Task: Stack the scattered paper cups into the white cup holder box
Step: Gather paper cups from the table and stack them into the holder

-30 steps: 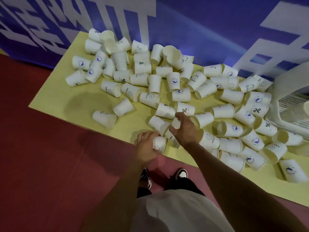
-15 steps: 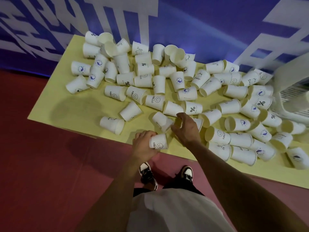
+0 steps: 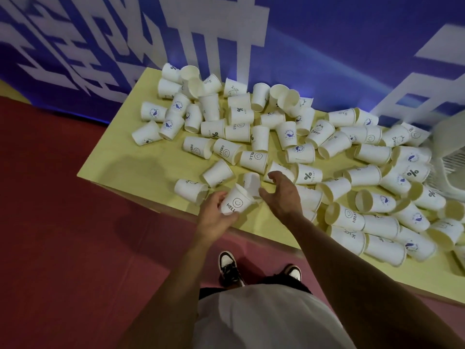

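Several white paper cups (image 3: 305, 175) lie scattered on their sides across a yellow table (image 3: 130, 170). My left hand (image 3: 216, 219) grips a cup printed HELLO with a smiley (image 3: 235, 203), tilted just above the table's near edge. A plain cup (image 3: 251, 183) pokes into the mouth of the HELLO cup. My right hand (image 3: 281, 195) hovers just right of that plain cup with fingers and thumb spread, and its thumb lies close to the cup's rim. The white cup holder box (image 3: 450, 159) shows only partly at the right edge.
A blue and white banner wall stands behind the table. Red floor lies to the left and in front, where my two shoes (image 3: 230, 268) stand. The table's left part holds few cups. Dense cups fill the right side up to the box.
My right hand drew a plain cup leftward from the pile to the HELLO cup in my left hand, then spread away from it. The view has shifted slightly.
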Tool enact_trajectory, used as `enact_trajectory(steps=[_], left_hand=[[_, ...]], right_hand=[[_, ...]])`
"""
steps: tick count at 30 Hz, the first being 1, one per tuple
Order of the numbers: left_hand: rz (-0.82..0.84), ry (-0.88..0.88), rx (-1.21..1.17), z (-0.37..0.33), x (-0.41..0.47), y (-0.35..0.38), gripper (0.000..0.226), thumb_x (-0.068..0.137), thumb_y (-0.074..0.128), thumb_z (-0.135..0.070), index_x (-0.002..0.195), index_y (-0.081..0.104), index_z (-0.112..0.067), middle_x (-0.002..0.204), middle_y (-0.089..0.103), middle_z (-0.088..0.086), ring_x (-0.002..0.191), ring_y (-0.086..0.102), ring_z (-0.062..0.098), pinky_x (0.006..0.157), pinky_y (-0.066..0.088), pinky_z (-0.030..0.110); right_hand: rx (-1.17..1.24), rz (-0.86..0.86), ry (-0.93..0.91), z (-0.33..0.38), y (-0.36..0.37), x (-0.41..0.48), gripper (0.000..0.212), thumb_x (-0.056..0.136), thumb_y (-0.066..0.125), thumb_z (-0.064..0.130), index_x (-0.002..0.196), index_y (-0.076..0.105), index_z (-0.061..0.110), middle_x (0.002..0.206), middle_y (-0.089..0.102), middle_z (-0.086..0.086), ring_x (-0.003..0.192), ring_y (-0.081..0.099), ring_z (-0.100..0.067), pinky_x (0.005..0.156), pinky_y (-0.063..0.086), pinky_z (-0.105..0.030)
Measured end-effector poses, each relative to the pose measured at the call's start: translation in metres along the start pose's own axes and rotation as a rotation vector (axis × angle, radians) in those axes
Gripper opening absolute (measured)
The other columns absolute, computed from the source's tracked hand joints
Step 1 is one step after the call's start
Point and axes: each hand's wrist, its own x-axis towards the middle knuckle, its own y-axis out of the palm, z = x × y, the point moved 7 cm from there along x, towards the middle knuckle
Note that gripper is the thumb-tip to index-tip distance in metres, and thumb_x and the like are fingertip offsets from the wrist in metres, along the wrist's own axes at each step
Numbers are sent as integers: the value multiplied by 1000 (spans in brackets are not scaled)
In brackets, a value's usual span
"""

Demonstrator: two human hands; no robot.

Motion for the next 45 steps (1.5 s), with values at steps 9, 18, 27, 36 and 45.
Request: enact_trajectory(steps=[9,18,27,36,45], left_hand=[[-203,-10,-59,-8,4,-40,50,74,82,-26,117,58,-22,108,65,-9,98,63,6,81,53,28],[-432,-88,-137,-1,3,-90,50,76,81,-22,118,53,-22,117,63,-2,95,60,-1,76,53,28],[-433,-94,-144,33,52,-163,51,79,81,-17,116,48,-27,113,61,-8,97,56,-9,71,46,13],[-300,-88,-166,70,98,-195,53,78,81,-23,122,53,-21,116,63,-7,100,61,3,81,53,26],[-247,-97,-152,79,110,-204,51,76,82,-23,118,52,-23,111,63,-9,95,60,2,86,56,37]], right_hand=[[-64,91,-166,37,19,0,56,85,72,32,135,56,11,135,61,-6,124,56,-25,105,43,-39],[-74,204,-307,86,55,17,58,84,70,34,135,56,10,134,61,-8,123,56,-25,105,43,-40],[-247,352,-350,146,141,33,64,86,68,42,140,50,13,135,59,-9,124,53,-29,104,41,-42],[-644,435,-416,176,201,29,59,84,69,40,132,50,14,129,55,-7,119,50,-28,103,34,-38],[-603,422,-226,179,203,39,57,86,69,35,133,45,12,128,57,-10,119,54,-30,98,39,-39]])
